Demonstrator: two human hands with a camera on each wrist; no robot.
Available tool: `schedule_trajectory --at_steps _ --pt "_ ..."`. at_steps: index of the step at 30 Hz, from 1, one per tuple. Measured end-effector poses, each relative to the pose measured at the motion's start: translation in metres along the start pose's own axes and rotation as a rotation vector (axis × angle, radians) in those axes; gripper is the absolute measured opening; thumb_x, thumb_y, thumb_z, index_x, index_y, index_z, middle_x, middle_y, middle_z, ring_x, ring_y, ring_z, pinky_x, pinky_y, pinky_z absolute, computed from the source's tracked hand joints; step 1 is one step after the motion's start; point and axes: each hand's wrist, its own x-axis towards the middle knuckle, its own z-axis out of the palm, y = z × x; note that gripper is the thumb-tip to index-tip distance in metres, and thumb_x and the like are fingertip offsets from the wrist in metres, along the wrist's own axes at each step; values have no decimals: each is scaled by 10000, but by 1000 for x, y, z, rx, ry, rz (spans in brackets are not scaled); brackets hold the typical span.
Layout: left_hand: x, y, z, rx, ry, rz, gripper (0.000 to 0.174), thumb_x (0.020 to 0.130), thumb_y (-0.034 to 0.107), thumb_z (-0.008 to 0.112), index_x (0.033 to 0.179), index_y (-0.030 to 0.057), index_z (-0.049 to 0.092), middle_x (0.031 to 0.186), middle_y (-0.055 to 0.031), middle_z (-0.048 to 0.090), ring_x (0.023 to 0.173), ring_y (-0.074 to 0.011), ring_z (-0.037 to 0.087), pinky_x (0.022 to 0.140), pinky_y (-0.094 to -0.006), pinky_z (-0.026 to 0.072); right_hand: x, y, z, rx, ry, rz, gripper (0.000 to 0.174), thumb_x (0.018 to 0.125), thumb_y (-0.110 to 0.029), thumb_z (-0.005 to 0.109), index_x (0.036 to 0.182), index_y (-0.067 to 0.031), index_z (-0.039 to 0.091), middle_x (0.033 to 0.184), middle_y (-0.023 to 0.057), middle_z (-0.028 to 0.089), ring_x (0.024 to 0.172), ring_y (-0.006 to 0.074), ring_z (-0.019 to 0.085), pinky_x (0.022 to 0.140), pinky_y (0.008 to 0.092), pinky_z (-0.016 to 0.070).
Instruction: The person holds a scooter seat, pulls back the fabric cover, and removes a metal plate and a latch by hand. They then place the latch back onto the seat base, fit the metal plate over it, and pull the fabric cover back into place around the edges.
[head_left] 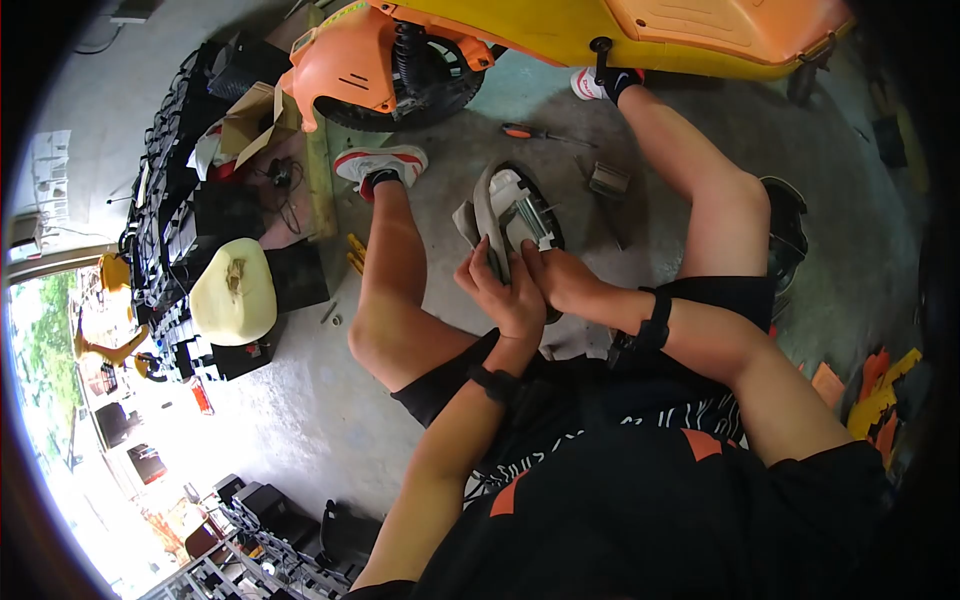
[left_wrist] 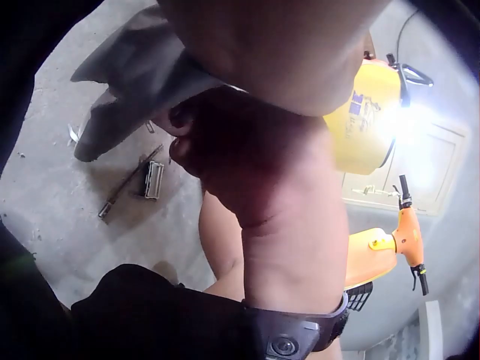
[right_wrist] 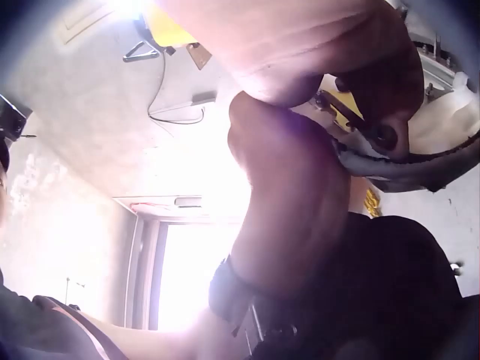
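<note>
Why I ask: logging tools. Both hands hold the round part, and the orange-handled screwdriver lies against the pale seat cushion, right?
Not quite: the screwdriver lies between the two shoes, near the scooter wheel, apart from the pale seat cushion. The left hand and right hand do hold the round part. The head view shows it.

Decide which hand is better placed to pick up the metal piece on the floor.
Right, probably: the metal piece lies nearer the right hand, beyond the round part; the left hand grips the grey cloth.
</note>
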Motion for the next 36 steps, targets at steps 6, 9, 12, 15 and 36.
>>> schedule_trajectory --at_steps 6,9,12,15,36 --pt "-1 -2 0 4 -17 -8 433 879 50 668 1287 23 527 1187 -193 456 1124 -362 503 965 -436 420 -6 -6 -5 -25 69 -82 794 1030 -554 181 967 64 676 964 330 666 938 513 633 868 536 496" --pt "-1 0 3 -2 17 74 431 859 14 677 1267 30 540 1132 -160 468 1065 -307 511 909 -403 427 -3 -7 -5 26 34 48 799 1020 -582 190 995 44 686 967 343 660 969 514 626 894 518 488" --pt "0 1 3 14 -6 103 440 853 -1 681 1268 32 539 1137 -160 470 1063 -313 512 903 -403 431 -9 -15 -13 46 -2 64 815 1012 -601 188 1021 44 687 987 347 657 1000 505 621 915 503 480" --pt "0 -3 0 -3 -44 94 452 845 3 681 1272 31 535 1146 -164 460 1071 -318 509 912 -408 427 -4 -12 -13 86 -29 44 814 1018 -589 184 1046 58 677 1002 333 663 1012 498 620 914 499 480" --pt "26 -18 -10 -10 63 -189 457 810 24 631 1257 22 534 1137 -183 438 1059 -353 517 922 -426 439 10 15 5 360 -249 -166 254 964 -206 621 1093 13 629 815 93 686 671 149 632 613 296 502"
